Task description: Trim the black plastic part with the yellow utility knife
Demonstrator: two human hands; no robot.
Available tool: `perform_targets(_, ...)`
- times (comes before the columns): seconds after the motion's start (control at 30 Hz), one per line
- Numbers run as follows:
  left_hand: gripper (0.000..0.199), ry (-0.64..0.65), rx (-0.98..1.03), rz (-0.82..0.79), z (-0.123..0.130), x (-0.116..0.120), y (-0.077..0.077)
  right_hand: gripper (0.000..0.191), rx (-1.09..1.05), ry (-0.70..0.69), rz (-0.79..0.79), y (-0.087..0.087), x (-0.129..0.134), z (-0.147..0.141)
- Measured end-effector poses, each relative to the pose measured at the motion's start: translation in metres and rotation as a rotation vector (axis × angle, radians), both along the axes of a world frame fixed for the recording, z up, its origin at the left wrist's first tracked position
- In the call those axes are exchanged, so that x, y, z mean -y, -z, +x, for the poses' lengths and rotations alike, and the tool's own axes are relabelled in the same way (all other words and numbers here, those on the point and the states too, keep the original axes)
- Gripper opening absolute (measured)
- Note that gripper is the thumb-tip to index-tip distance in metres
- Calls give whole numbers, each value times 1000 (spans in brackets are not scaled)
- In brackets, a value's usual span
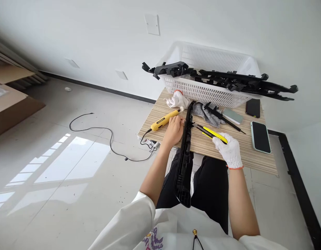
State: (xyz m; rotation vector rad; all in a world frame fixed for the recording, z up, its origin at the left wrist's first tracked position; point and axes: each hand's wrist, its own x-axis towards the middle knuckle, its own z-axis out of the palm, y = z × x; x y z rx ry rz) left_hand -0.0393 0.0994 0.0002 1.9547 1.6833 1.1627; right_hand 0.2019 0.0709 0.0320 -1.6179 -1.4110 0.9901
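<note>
The left hand [174, 130] gripped the black strip [187, 142] across the table [256, 161] edge, the right hand [229, 149] clasped the yellow knife [214, 133] beside it, and trimming seemed underway, calling for steady blade strokes.

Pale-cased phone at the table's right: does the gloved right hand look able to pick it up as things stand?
Probably not: the right hand is holding the yellow knife, though nothing appears to block its way to the phone.
</note>
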Motion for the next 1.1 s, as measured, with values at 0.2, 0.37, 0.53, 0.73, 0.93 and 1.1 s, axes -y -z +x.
perform_targets(0.2, 16, -12, 46, 23, -2, 6, -2, 24, -84, -45, -24, 0, 0, 6)
perform_targets(0.37, 26, 61, -30, -10, 0, 16, -4, 29, 39, -44, -46, 1, -2, 5)
perform_targets(0.53, 29, 77, -130, -37, 2, 11, -3, 37, 179, -45, -14, 4, -4, 2)
perform_targets(0.73, 21, 77, 175, 11, 2, 34, -4, 40, 365, -46, -9, 7, -7, 5)
perform_targets(0.93, 17, -224, 1166, -99, 28, 142, 30, 44, 462, -63, -44, 10, -9, 12)
perform_targets(1.1, 63, 322, 1726, -764, 50, 175, 55, 43, 531, -89, -33, 19, -16, 17)
